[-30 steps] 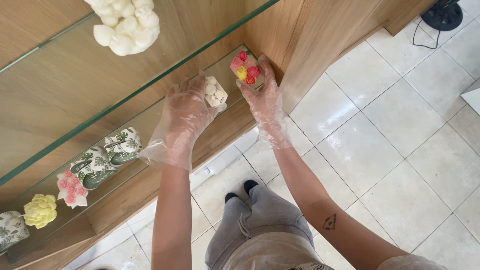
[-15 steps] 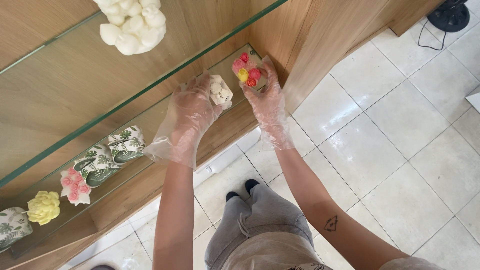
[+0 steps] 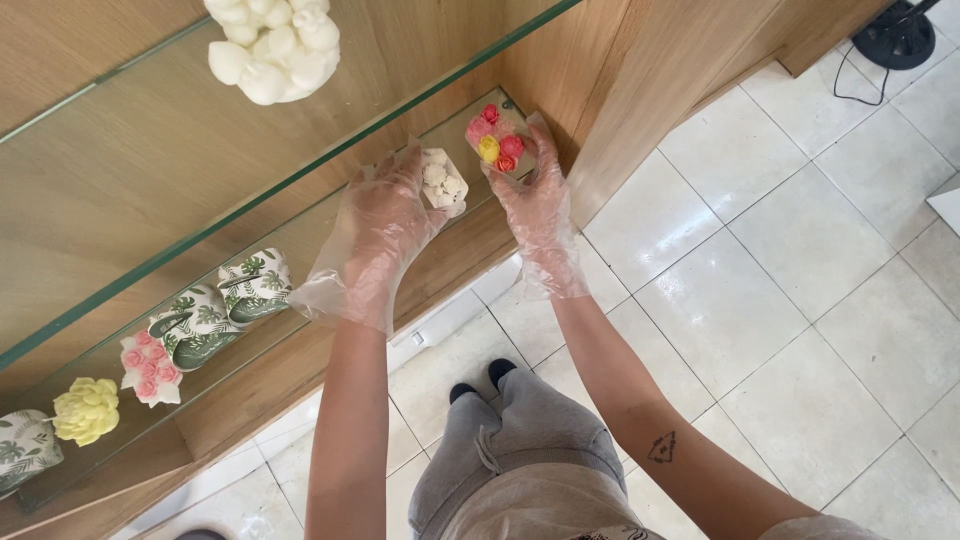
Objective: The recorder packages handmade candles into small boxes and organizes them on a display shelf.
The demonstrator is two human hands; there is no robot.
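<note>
Currently, step: both gloved hands set small flower pieces on the lower glass shelf [image 3: 300,330], at its right end by the wooden wall [image 3: 640,90].
Left hand [image 3: 385,215]: fingers closed around the white flower cluster [image 3: 442,180], held at shelf level.
Right hand [image 3: 535,205]: fingers cupped around the block of pink, yellow and red roses [image 3: 492,145], close to the corner.
Pose: both forearms raised and extended forward, palms facing in, loose clear gloves bunched at the wrists.
Next move, judged: calls for lowering each piece flat, then opening the fingers without a nudge.
Further left on shelf: leaf-patterned pots [image 3: 215,310], pink rose piece [image 3: 148,365], yellow flower [image 3: 85,410].
Upper shelf: white cluster ornament [image 3: 270,45].
</note>
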